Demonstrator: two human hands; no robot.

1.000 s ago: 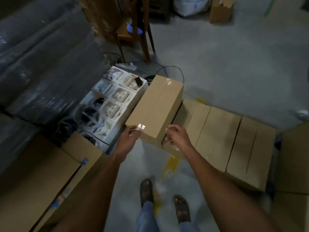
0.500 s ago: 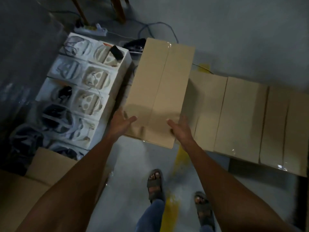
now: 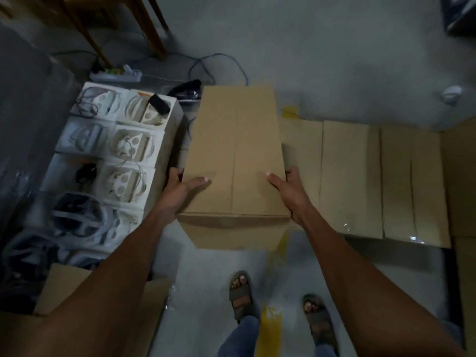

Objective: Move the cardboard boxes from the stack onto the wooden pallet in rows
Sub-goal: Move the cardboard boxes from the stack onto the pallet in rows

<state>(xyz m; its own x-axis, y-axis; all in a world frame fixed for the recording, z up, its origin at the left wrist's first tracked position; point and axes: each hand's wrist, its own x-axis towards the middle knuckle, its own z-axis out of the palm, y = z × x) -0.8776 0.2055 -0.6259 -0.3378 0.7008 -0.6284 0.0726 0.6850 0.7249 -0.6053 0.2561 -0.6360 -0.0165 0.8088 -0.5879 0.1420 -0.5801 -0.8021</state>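
Gripping: the cardboard box (image 3: 235,155) is clasped at its near end by both hands. The left hand (image 3: 180,193) has its thumb laid on the top face and its fingers curled down the left side, and the right hand (image 3: 289,191) is mirrored on the right side.
Box position: it is held level and lengthwise away from the person, at the left end of the row of boxes (image 3: 360,176). Whether it touches its neighbour or is set down cannot be told.
Pallet: no wood is seen; it is judged to be hidden beneath the row.
Weight: judged moderate, since a side squeeze alone is being used.
Stiffness: the faces are flat and uncrushed, so stiff corrugated board is judged.
Slip: the card looks smooth, so a pressed hold could slide. Fingers under the bottom edges near the corners are judged safer.
Fragility: the contents are not shown.
Floor (image 3: 334,60): grey, slightly glossy, marked with a yellow stripe (image 3: 270,318); sandalled feet are placed near the box's front.
Surroundings: white moulded trays (image 3: 123,140) with cables are stacked just beside the box on the left. A power strip (image 3: 116,74) and a loose cable (image 3: 219,63) lie beyond, wooden chair legs (image 3: 152,29) stand at the top, and an open carton (image 3: 64,287) sits at lower left.
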